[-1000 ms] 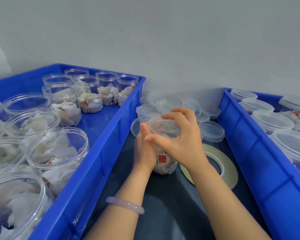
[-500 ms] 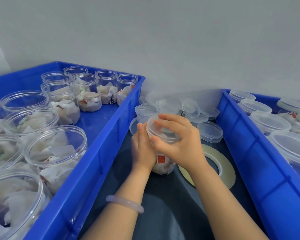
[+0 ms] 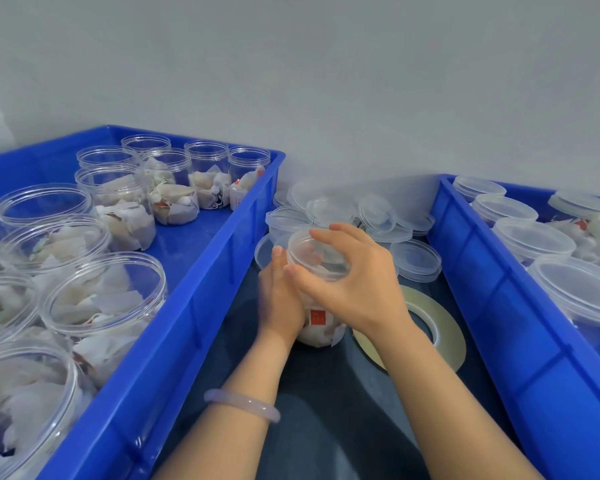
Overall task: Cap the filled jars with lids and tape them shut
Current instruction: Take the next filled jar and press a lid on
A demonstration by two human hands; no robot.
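A clear jar (image 3: 321, 327) filled with white tea bags and bearing a red label stands on the dark table between two blue crates. My left hand (image 3: 279, 299) grips its left side. My right hand (image 3: 354, 278) curls over the translucent lid (image 3: 312, 252) that sits on the jar's mouth, with thumb and fingers round the rim. A roll of clear tape (image 3: 437, 327) lies flat on the table just right of the jar, partly hidden by my right wrist. A heap of loose lids (image 3: 374, 216) lies behind the jar.
The blue crate on the left (image 3: 187, 306) holds several open filled jars (image 3: 101, 306). In the blue crate on the right (image 3: 499, 306) stand several lidded jars (image 3: 575, 292). A grey wall closes the back.
My right hand has turned on the lid, its fingers shifting round the rim. The left hand keeps the same hold on the jar.
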